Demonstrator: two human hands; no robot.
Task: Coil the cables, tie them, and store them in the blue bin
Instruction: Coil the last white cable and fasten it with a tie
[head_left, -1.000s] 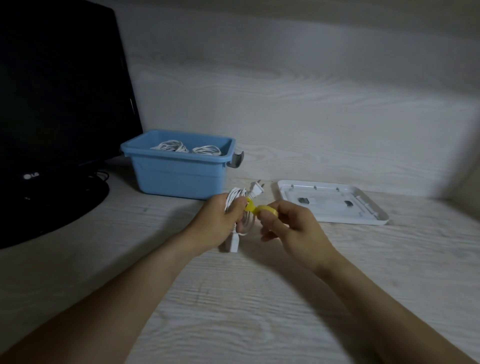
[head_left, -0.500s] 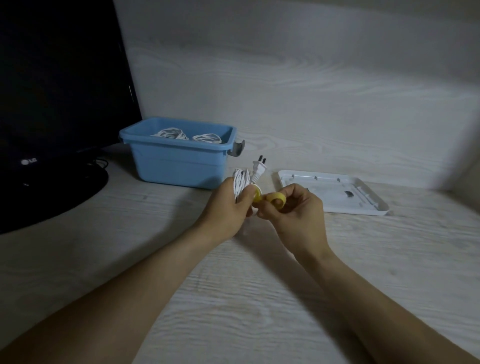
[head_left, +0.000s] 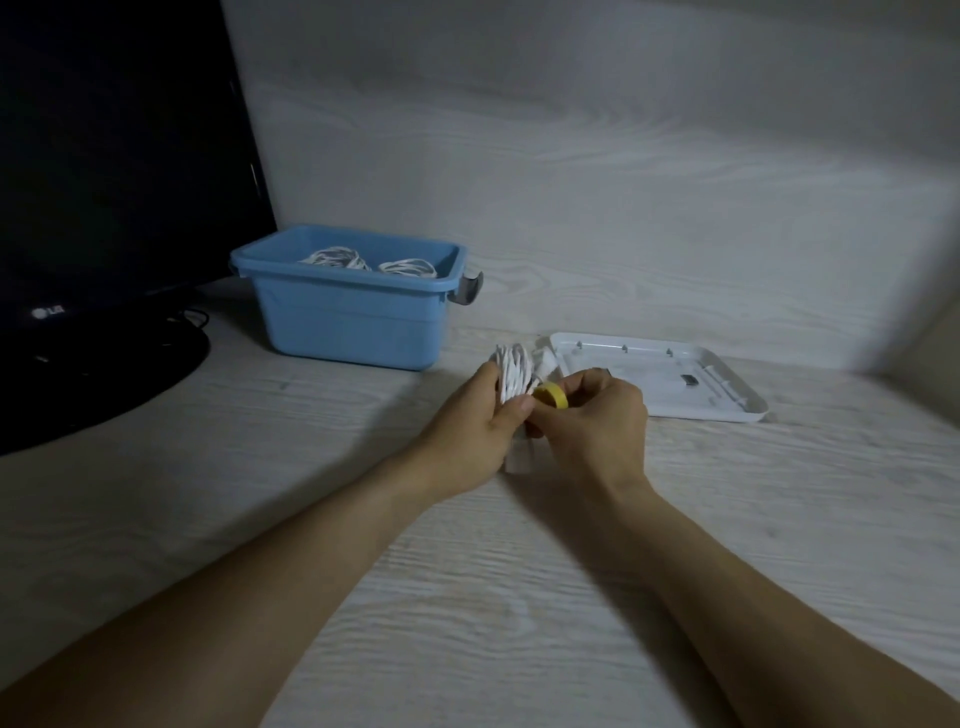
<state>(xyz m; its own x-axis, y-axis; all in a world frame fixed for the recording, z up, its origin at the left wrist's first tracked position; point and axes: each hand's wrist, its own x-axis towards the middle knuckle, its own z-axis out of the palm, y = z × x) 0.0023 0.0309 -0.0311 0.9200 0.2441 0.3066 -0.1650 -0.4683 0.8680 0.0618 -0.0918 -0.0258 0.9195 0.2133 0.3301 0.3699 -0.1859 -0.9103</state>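
My left hand (head_left: 480, 421) grips a coiled white cable (head_left: 514, 371) just above the table, the coil standing upright out of my fist. A white end piece hangs below the hand. My right hand (head_left: 597, 421) pinches a small yellow tape roll (head_left: 551, 395) pressed against the coil's right side. The two hands touch at the middle of the view. The blue bin (head_left: 348, 322) stands behind and to the left, holding two white coiled cables (head_left: 363, 262).
A white tray-like lid (head_left: 727, 395) lies flat to the right of my hands. A dark monitor (head_left: 104, 156) on a round black stand (head_left: 93, 384) fills the left side. A pale wood-grain wall runs behind the table.
My hands have stayed together near the lid. The yellow roll has moved around the coil, and the plug that stuck up above the coil is now lower, hidden behind it.
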